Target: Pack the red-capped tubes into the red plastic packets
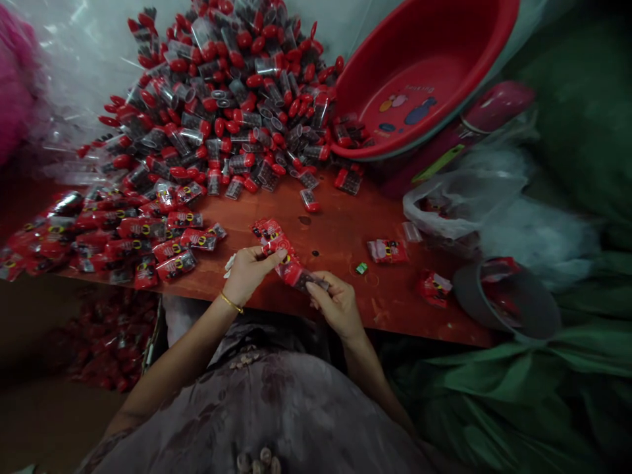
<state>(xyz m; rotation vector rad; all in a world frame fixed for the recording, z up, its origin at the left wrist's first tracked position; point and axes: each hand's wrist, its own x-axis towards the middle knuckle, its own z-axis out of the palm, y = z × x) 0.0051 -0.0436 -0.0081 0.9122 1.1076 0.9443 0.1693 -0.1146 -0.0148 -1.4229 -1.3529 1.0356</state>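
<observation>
Just above the table's near edge, my left hand (248, 271) pinches a red printed plastic packet (292, 268) between thumb and fingers. My right hand (340, 304) grips the packet's lower right end, where a clear part with dark contents shows. The packet slants between both hands. More red printed wrapping (265, 228) lies just beyond the left fingertips; whether it joins the held packet I cannot tell. A small white scrap (229, 264) shows beside my left hand.
A large heap of red-capped clear tubes (237, 125) fills the back. Filled red packets (143, 228) pile up at left. A tilted red basin (424, 59), a plastic bag (444, 204) and a grey bowl (538, 309) stand right. A small green piece (361, 268) lies near a packet (388, 251).
</observation>
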